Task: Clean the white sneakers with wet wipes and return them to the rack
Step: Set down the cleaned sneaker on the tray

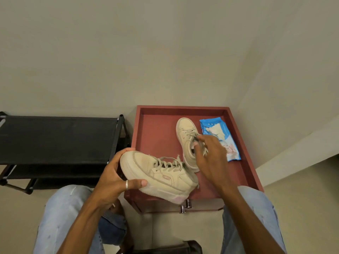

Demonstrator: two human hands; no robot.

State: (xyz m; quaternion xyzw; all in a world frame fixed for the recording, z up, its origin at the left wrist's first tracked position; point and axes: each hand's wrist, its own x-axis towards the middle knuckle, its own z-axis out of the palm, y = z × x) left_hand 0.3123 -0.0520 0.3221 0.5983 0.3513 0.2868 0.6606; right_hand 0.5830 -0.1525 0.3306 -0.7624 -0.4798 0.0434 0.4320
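Note:
My left hand (pixel 117 178) grips one off-white sneaker (pixel 159 176) by its toe and sole, holding it tilted above the front edge of the red cabinet top (pixel 156 136). The second sneaker (pixel 185 136) lies on that top, toe pointing away. My right hand (pixel 211 158) is over its opening, fingers closed around its tongue and laces. A blue wet-wipe pack (pixel 220 138) lies to the right of it, with a white wipe sticking out of its top. The black shoe rack (pixel 58 140) stands at the left against the wall.
The red top has a raised rim on all sides and two metal knobs (pixel 185 206) on its front. My knees in light jeans are below, on either side. A white ledge (pixel 293 158) juts out at the right. Beige wall is behind.

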